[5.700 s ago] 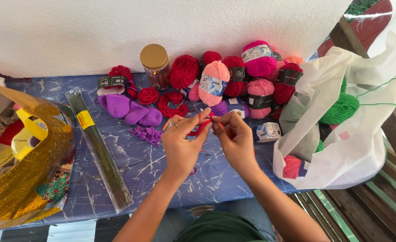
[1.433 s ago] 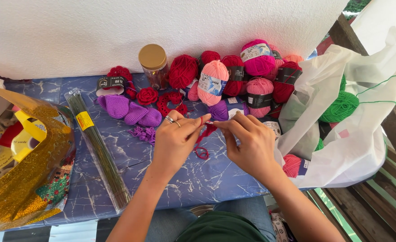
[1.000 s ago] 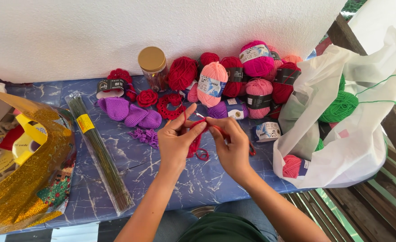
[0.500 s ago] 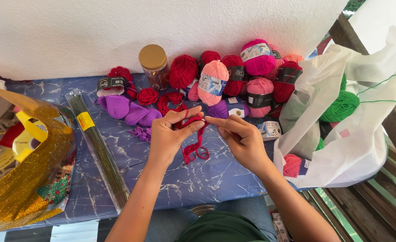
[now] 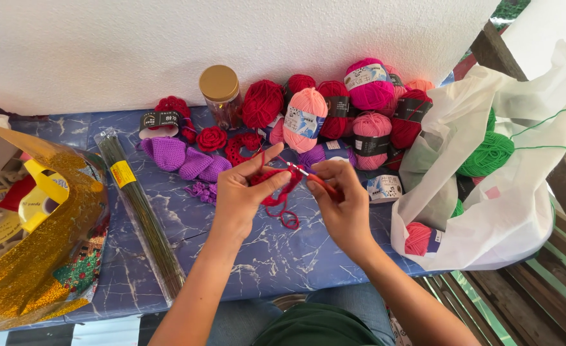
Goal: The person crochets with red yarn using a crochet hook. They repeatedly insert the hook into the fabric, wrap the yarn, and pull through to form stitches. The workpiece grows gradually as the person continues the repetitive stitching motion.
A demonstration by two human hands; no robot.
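Observation:
My left hand (image 5: 244,195) pinches a small red crochet piece (image 5: 281,189) between thumb and fingers, with a loop of red yarn hanging below it. My right hand (image 5: 340,205) grips a crochet hook (image 5: 303,173) with a red handle, its tip set into the red piece. Both hands are above the blue marbled table (image 5: 263,256), close together near its middle. Behind them lie red crocheted flowers (image 5: 212,138) and purple crocheted pieces (image 5: 183,157).
Red and pink yarn balls (image 5: 308,115) line the white wall beside a gold-lidded jar (image 5: 220,93). A white bag (image 5: 507,186) with green yarn (image 5: 486,154) sits at right. A pack of thin dark stems (image 5: 140,211) and a gold glittery bag (image 5: 36,243) lie at left.
Over the earlier frames my hands drew apart and came back together several times, the red piece turning between them. The red yarn loop now hangs lower under my left hand.

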